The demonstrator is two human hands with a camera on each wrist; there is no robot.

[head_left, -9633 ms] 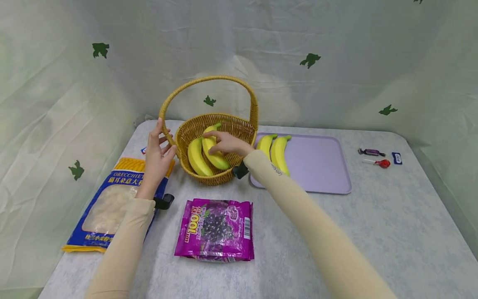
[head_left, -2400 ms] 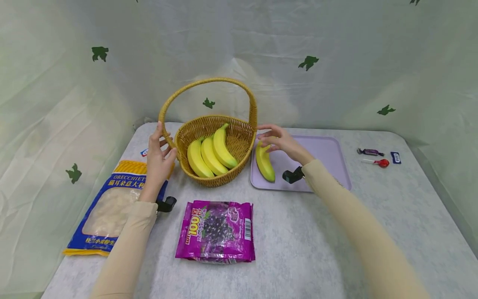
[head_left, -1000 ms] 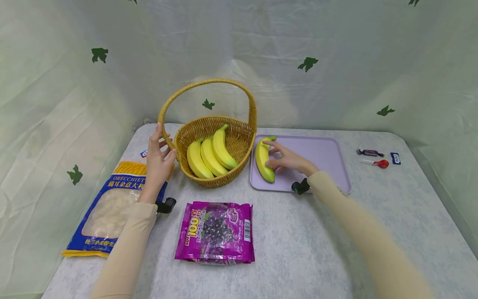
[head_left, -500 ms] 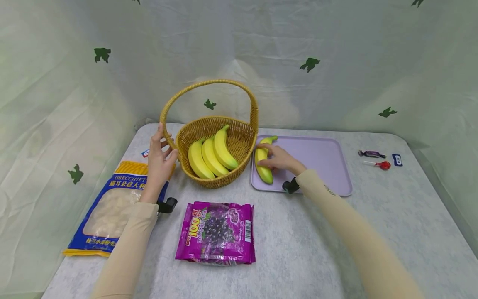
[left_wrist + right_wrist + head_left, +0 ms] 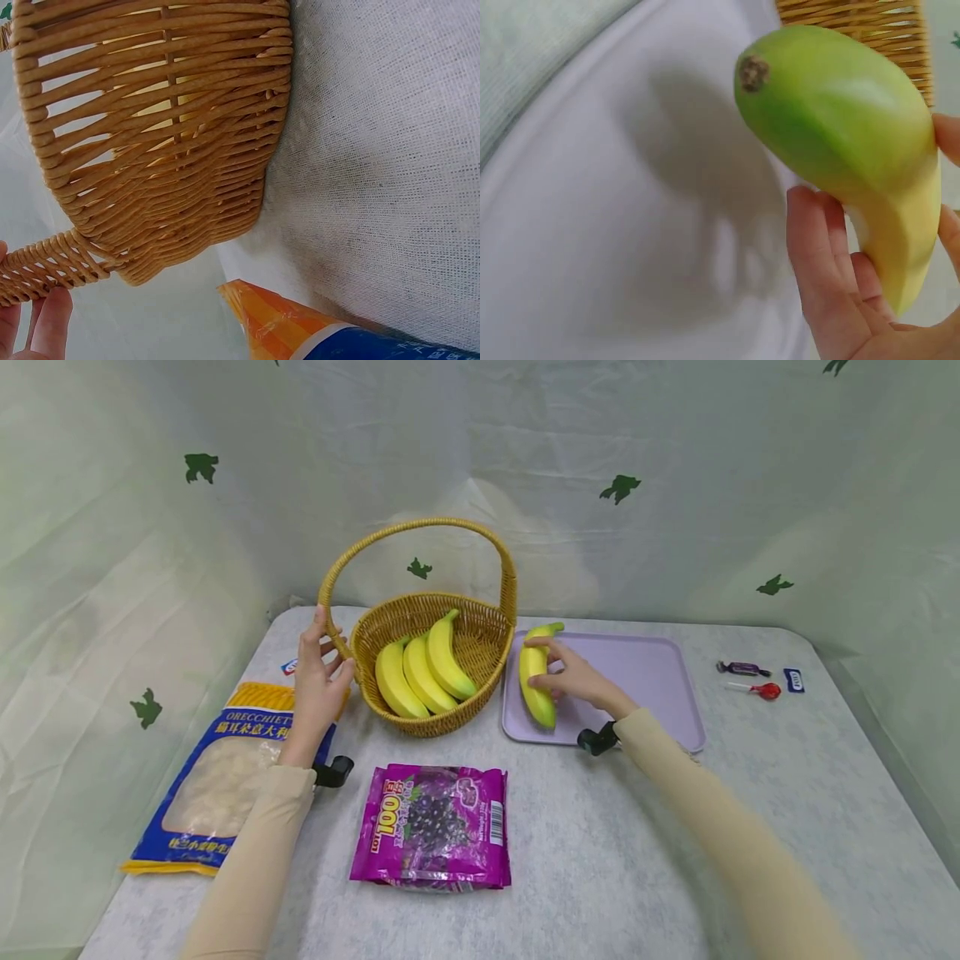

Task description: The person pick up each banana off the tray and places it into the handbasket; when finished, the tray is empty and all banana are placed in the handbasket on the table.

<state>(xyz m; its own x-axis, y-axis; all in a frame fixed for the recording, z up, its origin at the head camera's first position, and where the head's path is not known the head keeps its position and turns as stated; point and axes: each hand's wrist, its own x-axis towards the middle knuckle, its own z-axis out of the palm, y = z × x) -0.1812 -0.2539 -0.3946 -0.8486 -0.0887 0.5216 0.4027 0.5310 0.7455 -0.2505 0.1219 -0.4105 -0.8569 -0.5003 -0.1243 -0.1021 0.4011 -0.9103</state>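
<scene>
My left hand (image 5: pixel 317 689) holds the lower left of the handle (image 5: pixel 328 602) of a wicker basket (image 5: pixel 472 714). Its fingertips (image 5: pixel 52 319) show on the woven handle in the left wrist view. Three yellow bananas (image 5: pixel 423 672) lie side by side in the basket. Over the left end of a lilac tray (image 5: pixel 637 685), my right hand (image 5: pixel 577 681) grips another banana (image 5: pixel 531 675) between thumb and fingers. The right wrist view shows this banana's green tip (image 5: pixel 795 90) and its shadow on the tray, with a gap beneath.
A blue and yellow pasta bag (image 5: pixel 217 777) lies left, partly under the left forearm. A purple candy bag (image 5: pixel 431 827) lies in front of the basket. At far right are a wrapped candy (image 5: pixel 742 668), a red lollipop (image 5: pixel 767 690) and a small blue packet (image 5: pixel 794 680).
Two more bananas have gone from the tray into the basket. My right hand came back, took hold of the last tray banana and raised it slightly. My left hand stays at the handle.
</scene>
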